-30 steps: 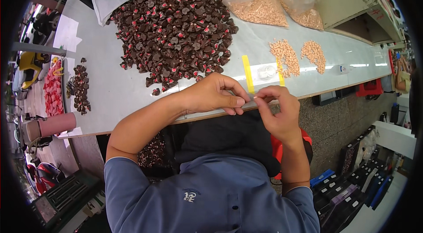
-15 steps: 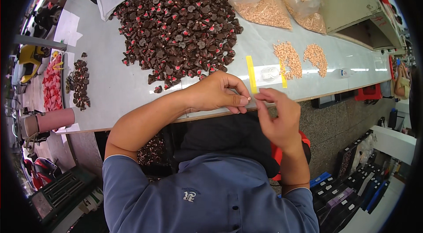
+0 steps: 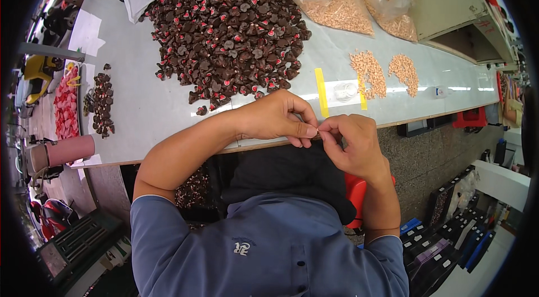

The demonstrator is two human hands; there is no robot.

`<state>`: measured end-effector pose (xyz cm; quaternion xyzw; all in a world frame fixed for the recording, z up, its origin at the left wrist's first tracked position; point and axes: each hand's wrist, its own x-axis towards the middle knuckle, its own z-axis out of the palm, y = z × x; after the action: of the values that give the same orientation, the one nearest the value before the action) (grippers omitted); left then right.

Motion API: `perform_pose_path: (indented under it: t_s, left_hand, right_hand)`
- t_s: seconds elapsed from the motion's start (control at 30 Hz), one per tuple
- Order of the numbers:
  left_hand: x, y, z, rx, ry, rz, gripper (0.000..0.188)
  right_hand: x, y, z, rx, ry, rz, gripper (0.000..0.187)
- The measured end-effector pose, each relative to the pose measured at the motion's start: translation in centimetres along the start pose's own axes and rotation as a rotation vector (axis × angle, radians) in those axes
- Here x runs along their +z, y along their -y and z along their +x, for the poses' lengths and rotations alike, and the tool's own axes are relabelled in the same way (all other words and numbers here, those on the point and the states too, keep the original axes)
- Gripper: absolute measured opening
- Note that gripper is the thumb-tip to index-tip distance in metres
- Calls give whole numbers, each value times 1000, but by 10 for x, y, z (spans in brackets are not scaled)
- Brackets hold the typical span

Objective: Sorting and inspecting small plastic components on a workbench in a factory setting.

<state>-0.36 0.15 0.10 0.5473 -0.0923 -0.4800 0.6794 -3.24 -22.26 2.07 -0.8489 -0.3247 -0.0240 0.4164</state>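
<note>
My left hand [image 3: 278,119] is closed in a pinch of thumb and forefinger, just above the table's near edge. My right hand [image 3: 355,142] meets it fingertip to fingertip, also pinching. Whatever sits between the fingertips is mostly hidden and too small to name. Just beyond the hands, a white sheet [image 3: 332,100] lies on the table between strips of yellow tape [image 3: 321,92], with a clear, roundish item [image 3: 345,91] on it. To its right are two loose heaps of small beige pieces, a nearer one [image 3: 369,74] and a farther one [image 3: 405,75].
A large heap of dark brown pieces with red spots [image 3: 224,38] covers the table's middle. Clear bags of beige pieces [image 3: 339,13] stand at the back, beside a greenish metal box [image 3: 449,21]. At left are a small dark row [image 3: 103,106] and a pink bottle [image 3: 70,152].
My right hand has moved left, and its fingertips now meet those of my left hand. The left hand keeps its pinch in nearly the same place.
</note>
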Motion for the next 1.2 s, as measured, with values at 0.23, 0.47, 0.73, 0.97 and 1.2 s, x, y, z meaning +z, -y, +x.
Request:
perform_pose_path:
  t_s: [0.23, 0.47, 0.73, 0.97, 1.2]
  left_hand:
    - [1, -1, 2, 24, -10, -15, 19]
    - [2, 2, 1, 67, -45, -15, 21]
    - [2, 5, 2, 108, -84, -94, 23]
    - [1, 5, 3, 98, -85, -129, 25]
    - [0, 4, 4, 115, -111, -164, 26]
  right_hand:
    - [-1, -3, 1, -44, -14, -44, 16]
    - [-39, -1, 16, -85, -8, -200, 15]
    - [-57, -7, 39, -84, 150, -671, 12]
    - [-54, -11, 40, -59, 233, -765, 13]
    - [-53, -7, 41, -93, 168, -683, 14]
